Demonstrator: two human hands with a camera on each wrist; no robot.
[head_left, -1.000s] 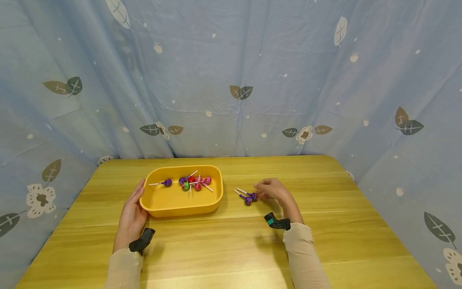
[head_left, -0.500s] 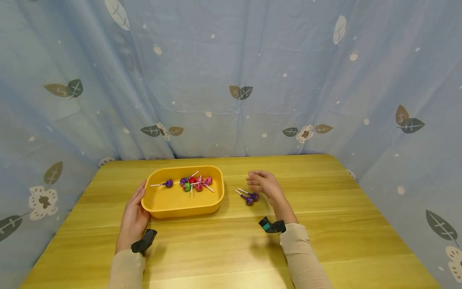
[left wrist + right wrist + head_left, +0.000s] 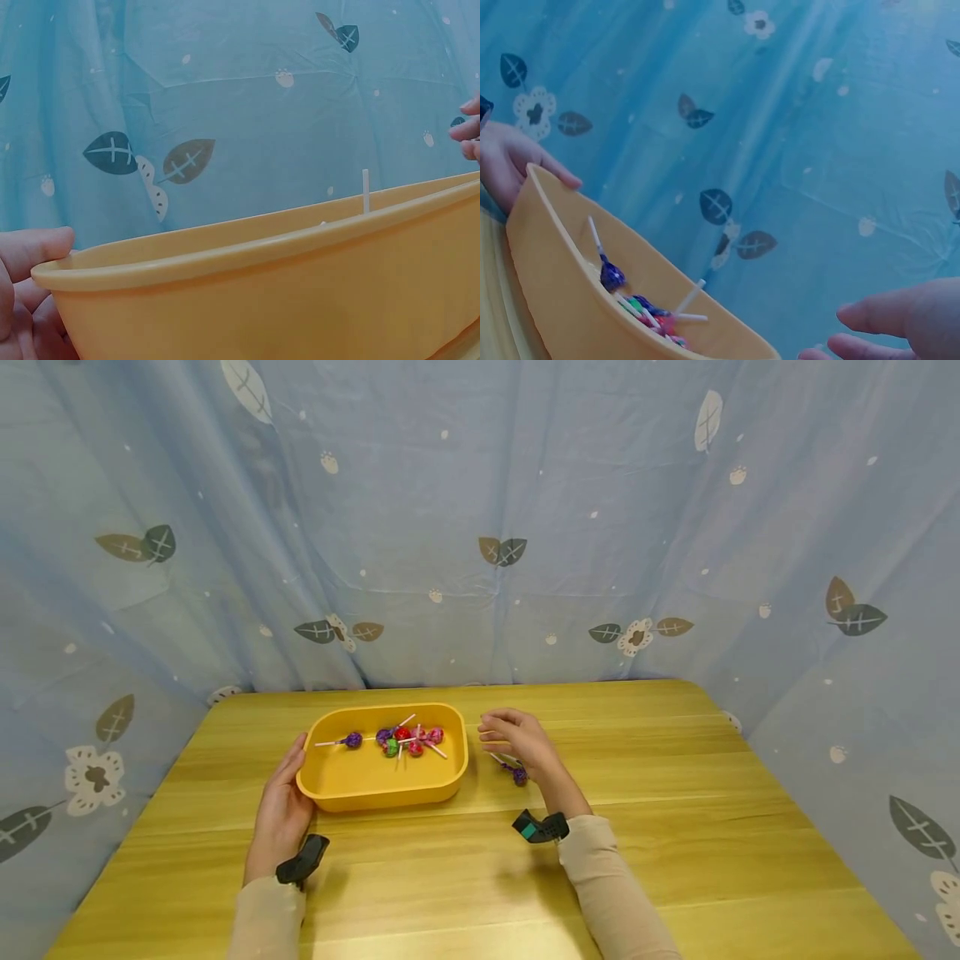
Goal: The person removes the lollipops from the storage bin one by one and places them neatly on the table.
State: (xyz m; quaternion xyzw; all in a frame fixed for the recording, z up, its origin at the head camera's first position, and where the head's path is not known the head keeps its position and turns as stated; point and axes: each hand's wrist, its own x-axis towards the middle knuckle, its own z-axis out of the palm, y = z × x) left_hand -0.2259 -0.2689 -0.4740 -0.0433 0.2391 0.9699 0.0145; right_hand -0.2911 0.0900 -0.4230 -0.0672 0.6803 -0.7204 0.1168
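Observation:
A yellow plastic box (image 3: 382,797) with rounded corners holds several wrapped lollipops. Inside, a purple lollipop (image 3: 352,741) lies apart at the left; a green lollipop (image 3: 391,747) sits in a mixed cluster with red, pink and purple ones. My left hand (image 3: 279,814) rests against the box's left end, its extended finger at the rim in the left wrist view. Between the box and the table's right side, my right hand (image 3: 521,743) hovers with relaxed fingers and nothing visible in them. Below it lies a purple lollipop (image 3: 520,775); a second white stick beside it is partly hidden by the hand.
The wood-grain table (image 3: 420,885) extends around the box and both arms. A blue curtain (image 3: 420,527) with leaf and flower prints hangs right behind the table's far edge. Black wrist devices sit on both wrists, the right one (image 3: 542,827) low over the table.
My right hand has lifted from the purple lollipops and moved left toward the box, now partly covering them. My left hand has stayed at the box's left end.

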